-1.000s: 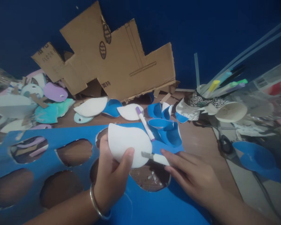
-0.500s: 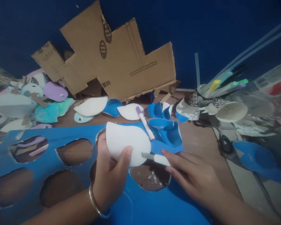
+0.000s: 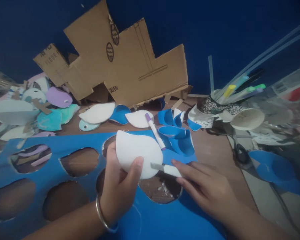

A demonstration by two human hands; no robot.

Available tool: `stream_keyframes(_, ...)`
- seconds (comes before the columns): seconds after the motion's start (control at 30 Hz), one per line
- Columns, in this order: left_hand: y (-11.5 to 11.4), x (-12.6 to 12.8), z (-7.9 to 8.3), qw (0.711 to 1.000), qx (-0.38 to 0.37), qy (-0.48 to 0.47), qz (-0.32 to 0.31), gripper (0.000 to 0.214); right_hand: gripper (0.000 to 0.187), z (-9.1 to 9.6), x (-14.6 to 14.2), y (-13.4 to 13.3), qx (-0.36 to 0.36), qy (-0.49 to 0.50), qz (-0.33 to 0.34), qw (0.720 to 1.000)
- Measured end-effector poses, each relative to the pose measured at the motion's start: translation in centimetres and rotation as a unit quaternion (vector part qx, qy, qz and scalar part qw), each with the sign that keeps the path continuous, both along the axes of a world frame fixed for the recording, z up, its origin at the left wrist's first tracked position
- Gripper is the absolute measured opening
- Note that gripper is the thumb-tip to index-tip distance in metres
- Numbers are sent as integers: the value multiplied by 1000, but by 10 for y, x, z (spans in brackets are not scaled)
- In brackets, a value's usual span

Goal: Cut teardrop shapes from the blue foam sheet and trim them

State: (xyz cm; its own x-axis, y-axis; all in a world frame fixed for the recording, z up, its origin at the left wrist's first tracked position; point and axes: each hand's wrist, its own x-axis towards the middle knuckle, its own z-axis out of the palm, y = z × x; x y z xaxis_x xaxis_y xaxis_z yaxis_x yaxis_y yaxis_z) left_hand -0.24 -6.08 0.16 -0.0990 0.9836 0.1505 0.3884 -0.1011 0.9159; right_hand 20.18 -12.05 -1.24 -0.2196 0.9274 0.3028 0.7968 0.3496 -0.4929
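Note:
My left hand (image 3: 123, 180) grips a white leaf-shaped cutout (image 3: 137, 151), thumb on its face and fingers behind it. In my right hand (image 3: 205, 186) is a small craft knife (image 3: 171, 170) with a white handle. Its blade lies at the lower right edge of the cutout; whether it cuts in I cannot tell. Beneath both hands spreads a blue sheet (image 3: 152, 220) with several leaf-shaped holes. Small white scraps (image 3: 165, 189) lie in the hole below the knife. A purple-capped marker (image 3: 155, 131) rests just beyond the cutout.
Cut cardboard (image 3: 130, 63) leans against the dark blue wall. White cutouts (image 3: 97, 113) and curled blue pieces (image 3: 182, 143) lie behind the sheet. Coloured cutouts (image 3: 58, 97) pile up at left. At right are a patterned cup (image 3: 210, 105) of pens and black-handled scissors (image 3: 241, 154).
My left hand and the white cutout have shifted slightly to the right. The craft knife and my right hand stay almost where they were.

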Motion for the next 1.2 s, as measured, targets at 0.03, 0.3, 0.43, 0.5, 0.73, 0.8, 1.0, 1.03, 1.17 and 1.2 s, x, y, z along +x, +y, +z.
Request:
stream_keyframes(0.03,0,0,0,1000,-1,-1,1,50,30,0,0,0,-3,0,0,1000)
stream_keyframes(0.3,0,0,1,1000,-3,-1,-6,45,30,0,-1,2,-2,14,-1,1000)
stream_keyframes(0.43,2,-1,2,1000,1,16,-16,41,29,0,-1,1,0,6,-2,1000)
stream_keyframes(0.5,3,-2,1,999,9,26,-18,42,29,1,0,1,4,1,-1,1000)
stream_keyframes(0.73,3,-3,0,999,8,42,-20,38,30,0,0,1,1,-7,-1,1000)
stream_keyframes(0.8,2,-4,0,999,12,43,-23,37,30,-1,0,0,-2,-4,0,1000)
stream_keyframes(1.0,3,-4,0,998,26,44,-26,43,31,-1,0,-2,-5,-7,3,1000)
stream_keyframes(1.03,3,-4,0,998,27,44,-22,44,30,-1,0,-2,-4,-7,3,1000)
stream_keyframes(1.17,4,-4,0,999,22,38,-14,43,30,-1,1,-1,2,-4,-2,1000)
stream_keyframes(1.2,4,-4,0,999,24,37,-14,43,30,-1,1,-1,4,-3,-4,1000)
